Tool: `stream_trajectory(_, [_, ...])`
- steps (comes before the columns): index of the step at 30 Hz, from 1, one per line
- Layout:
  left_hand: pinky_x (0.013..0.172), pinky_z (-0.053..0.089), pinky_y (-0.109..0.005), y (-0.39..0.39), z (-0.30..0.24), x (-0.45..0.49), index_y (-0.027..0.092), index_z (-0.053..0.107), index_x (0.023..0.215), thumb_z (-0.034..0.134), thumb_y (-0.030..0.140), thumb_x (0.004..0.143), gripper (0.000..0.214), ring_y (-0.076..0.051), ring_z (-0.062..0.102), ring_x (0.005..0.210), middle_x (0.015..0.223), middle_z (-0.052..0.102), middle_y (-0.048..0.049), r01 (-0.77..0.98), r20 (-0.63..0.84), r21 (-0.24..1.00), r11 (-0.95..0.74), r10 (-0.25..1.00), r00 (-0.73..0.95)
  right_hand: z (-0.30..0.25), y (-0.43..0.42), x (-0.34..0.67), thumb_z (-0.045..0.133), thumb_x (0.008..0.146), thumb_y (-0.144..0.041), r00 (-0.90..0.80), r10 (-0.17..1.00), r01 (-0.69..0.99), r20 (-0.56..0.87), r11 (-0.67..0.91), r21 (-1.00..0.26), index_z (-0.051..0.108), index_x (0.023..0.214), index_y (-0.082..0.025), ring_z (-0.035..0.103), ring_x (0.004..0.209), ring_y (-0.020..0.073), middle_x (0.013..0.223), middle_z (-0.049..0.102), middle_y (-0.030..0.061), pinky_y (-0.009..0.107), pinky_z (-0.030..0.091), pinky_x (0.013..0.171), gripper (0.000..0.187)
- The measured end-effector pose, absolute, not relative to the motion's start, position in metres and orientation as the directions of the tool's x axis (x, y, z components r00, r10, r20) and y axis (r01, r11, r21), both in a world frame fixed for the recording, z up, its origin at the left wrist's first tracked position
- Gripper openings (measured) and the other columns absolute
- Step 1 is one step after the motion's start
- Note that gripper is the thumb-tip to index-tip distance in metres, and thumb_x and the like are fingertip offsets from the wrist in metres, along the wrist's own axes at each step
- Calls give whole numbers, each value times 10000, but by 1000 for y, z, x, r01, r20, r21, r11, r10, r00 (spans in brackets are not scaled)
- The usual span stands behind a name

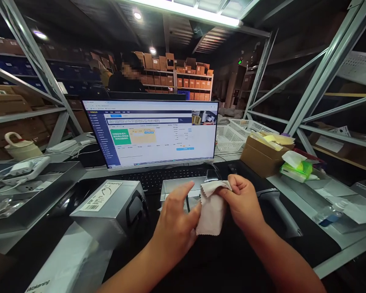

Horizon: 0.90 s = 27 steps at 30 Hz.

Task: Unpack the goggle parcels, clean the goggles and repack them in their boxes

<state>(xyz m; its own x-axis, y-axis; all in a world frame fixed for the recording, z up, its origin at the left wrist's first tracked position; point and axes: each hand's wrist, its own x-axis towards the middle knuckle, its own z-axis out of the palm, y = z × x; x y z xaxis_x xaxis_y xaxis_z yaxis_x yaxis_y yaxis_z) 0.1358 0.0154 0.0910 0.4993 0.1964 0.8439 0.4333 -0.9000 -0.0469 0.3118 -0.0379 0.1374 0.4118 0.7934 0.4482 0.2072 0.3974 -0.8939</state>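
Observation:
A pale cloth (212, 211) with zigzag-cut edges hangs in front of me, its top folded over. My right hand (245, 199) pinches the upper right corner of this cloth between thumb and fingers. At the cloth's left edge is my left hand (177, 217), index finger raised and thumb apart from it. The thumb tip meets or nearly meets the fabric; I cannot tell which. Just above the cloth shows a dark glossy piece (212, 175), too hidden to name. Behind my hands sits an open grey box (169, 187), partly covered by them.
A monitor (158, 138) stands behind a black keyboard (154, 178). To the left are a silver labelled box (110, 207) and a white box (67, 260). On the right lie a barcode scanner (280, 209), a cardboard box (259, 156), tissues (297, 169) and a bottle (331, 213). A person (128, 77) is beyond the monitor.

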Motion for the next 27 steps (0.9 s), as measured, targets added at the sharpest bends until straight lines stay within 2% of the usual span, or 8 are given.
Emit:
stream_trajectory(4, [804, 590, -374, 17, 95, 128, 112, 589, 1092, 630, 159, 879, 222, -268, 671, 988, 1076, 682, -181, 371, 880, -30, -928, 151, 450, 131, -42, 299, 557, 634, -146, 365, 733, 389, 574, 440, -809, 253, 523, -228, 251, 502, 92, 500, 293, -74, 231, 209, 462, 334])
stream_trajectory(8, [749, 598, -323, 19, 101, 118, 65, 594, 1119, 595, 183, 916, 235, -268, 726, 949, 1097, 723, -231, 403, 875, -154, -902, 65, 480, 119, -42, 283, 562, 613, -100, 304, 675, 493, 672, 492, -717, 288, 529, -214, 369, 546, 115, 515, 376, -64, 241, 305, 541, 309])
stream_trajectory(11, [762, 612, -339, 20, 102, 114, 33, 582, 1141, 514, 197, 950, 260, -294, 732, 982, 1111, 715, -266, 417, 862, -183, -890, 58, 504, 110, -38, 274, 617, 643, -79, 153, 660, 523, 736, 578, -627, 323, 515, -197, 364, 514, 99, 485, 361, -96, 313, 420, 776, 342])
stream_trajectory(14, [771, 616, -331, 20, 104, 114, 33, 572, 1163, 465, 157, 955, 265, -286, 735, 992, 1099, 724, -254, 425, 858, -160, -891, 88, 506, 107, -35, 270, 631, 667, -80, 81, 691, 472, 719, 608, -638, 328, 490, -185, 305, 468, 69, 465, 342, -121, 408, 369, 987, 367])
stream_trajectory(18, [748, 613, -289, 17, 109, 118, 87, 591, 1119, 505, 175, 961, 200, -244, 750, 926, 1079, 743, -207, 389, 859, -114, -914, 106, 501, 121, -34, 289, 639, 553, -111, 219, 840, 200, 497, 459, -865, 314, 461, -202, 322, 508, 89, 473, 363, -94, 298, 426, 714, 349])
stream_trajectory(20, [756, 608, -273, 15, 112, 122, 104, 599, 1096, 508, 165, 966, 169, -230, 751, 919, 1083, 747, -194, 355, 857, -139, -925, 67, 511, 132, -30, 305, 636, 503, -119, 299, 887, -22, 353, 376, -926, 309, 485, -214, 288, 505, 87, 483, 341, -91, 228, 303, 524, 341])
stream_trajectory(23, [763, 608, -281, 13, 113, 125, 94, 601, 1097, 488, 192, 983, 189, -240, 747, 936, 1088, 742, -206, 319, 840, -184, -930, 20, 543, 141, -20, 318, 663, 483, -157, 349, 910, -297, 226, 336, -894, 276, 538, -228, 282, 482, 77, 492, 351, -98, 207, 244, 480, 398])
stream_trajectory(27, [691, 604, -295, 16, 106, 123, 92, 613, 1078, 476, 178, 973, 193, -244, 750, 839, 1019, 750, -198, 422, 853, -171, -890, 81, 516, 125, -15, 292, 614, 487, -170, 437, 869, -308, 233, 388, -869, 270, 534, -231, 286, 485, 84, 496, 350, -94, 211, 245, 476, 353])
